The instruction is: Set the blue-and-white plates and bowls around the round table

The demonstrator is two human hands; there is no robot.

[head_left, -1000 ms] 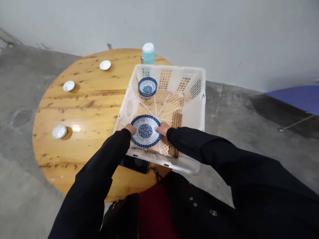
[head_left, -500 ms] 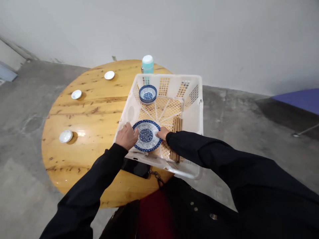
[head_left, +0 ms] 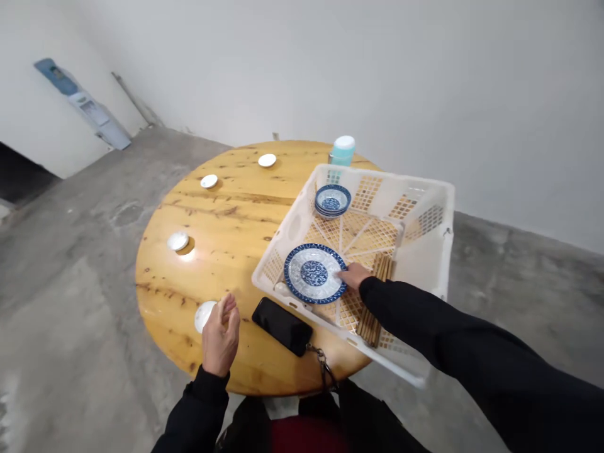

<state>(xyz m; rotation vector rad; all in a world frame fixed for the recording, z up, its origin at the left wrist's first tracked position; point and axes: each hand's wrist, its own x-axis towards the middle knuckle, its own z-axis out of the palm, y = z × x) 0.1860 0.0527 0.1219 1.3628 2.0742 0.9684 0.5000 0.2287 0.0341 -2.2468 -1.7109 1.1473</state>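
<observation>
My left hand [head_left: 219, 335] is over the near edge of the round wooden table [head_left: 236, 233], fingers held together on the rim of a small white dish [head_left: 202, 316] that lies on the wood. My right hand [head_left: 353, 275] reaches into the white plastic crate [head_left: 425, 189] and grips the right rim of a blue and white patterned plate [head_left: 312, 273] lying on the crate floor. A bundle of wooden chopsticks [head_left: 375, 296] lies just right of that hand.
A stack of blue and white bowls [head_left: 332, 200] sits in the crate's far corner. Three more white dishes [head_left: 178, 241] [head_left: 208, 181] [head_left: 267, 160] ring the table. A black phone [head_left: 282, 325] with keys lies near me; a teal flask [head_left: 342, 151] stands behind the crate.
My left hand left the plate and came out of the crate to the table's near edge, where a further white dish now lies. My view swung left. The right hand stayed on the plate.
</observation>
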